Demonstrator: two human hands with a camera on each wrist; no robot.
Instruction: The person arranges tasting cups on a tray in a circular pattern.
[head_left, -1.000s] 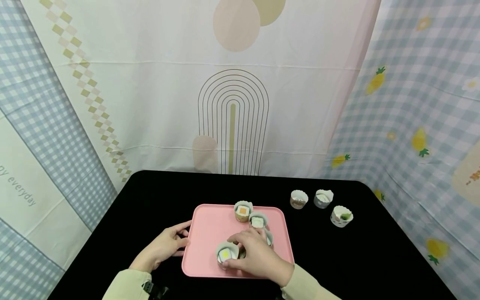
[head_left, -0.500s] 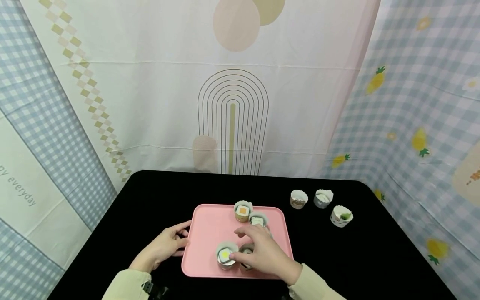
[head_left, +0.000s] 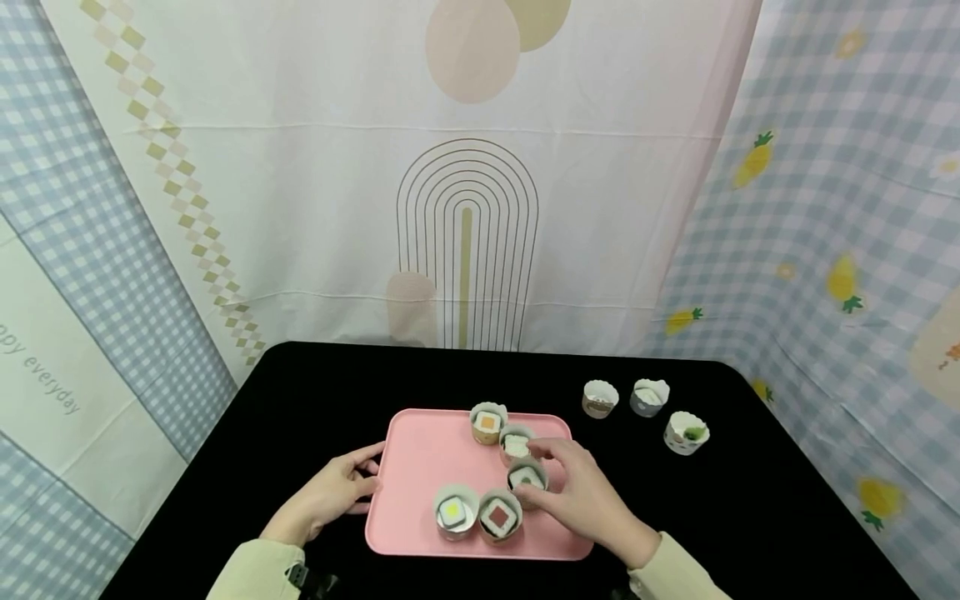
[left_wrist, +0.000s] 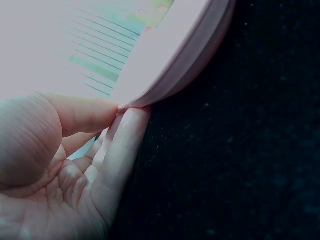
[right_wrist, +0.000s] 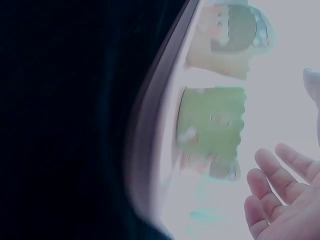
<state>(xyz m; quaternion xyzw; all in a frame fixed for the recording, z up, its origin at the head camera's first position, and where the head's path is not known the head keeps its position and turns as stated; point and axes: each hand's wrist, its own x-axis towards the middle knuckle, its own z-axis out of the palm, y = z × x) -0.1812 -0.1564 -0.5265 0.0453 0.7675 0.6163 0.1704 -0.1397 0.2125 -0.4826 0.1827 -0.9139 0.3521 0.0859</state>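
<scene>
My left hand [head_left: 330, 492] pinches the left rim of a pink tray [head_left: 423, 458] between thumb and forefinger, as the left wrist view [left_wrist: 75, 160] confirms. Several paper baking cups stand on the tray, holding small whitish square pieces. One cup with a yellow centre [head_left: 453, 527] and one with a red-brown centre [head_left: 498, 533] stand at the front. Behind are an orange-centred one [head_left: 487, 423] and a plain white one [head_left: 517, 458]. My right hand [head_left: 588, 496] is spread around a cup with a dark-centred piece [head_left: 528, 475]; in the right wrist view its fingers [right_wrist: 265, 187] are loose, apart from the green cup [right_wrist: 212, 120].
At the back right, off the tray, stand a brown-patterned paper cup [head_left: 599, 404], a grey one [head_left: 648, 400] and one with something green inside [head_left: 684, 433]. The black table [head_left: 322, 392] meets a hanging patterned cloth [head_left: 330, 208] behind.
My right hand has moved right and away from the two front cups to the cup behind them, uncovering the red-brown-centred piece. The left hand stays on the tray's rim.
</scene>
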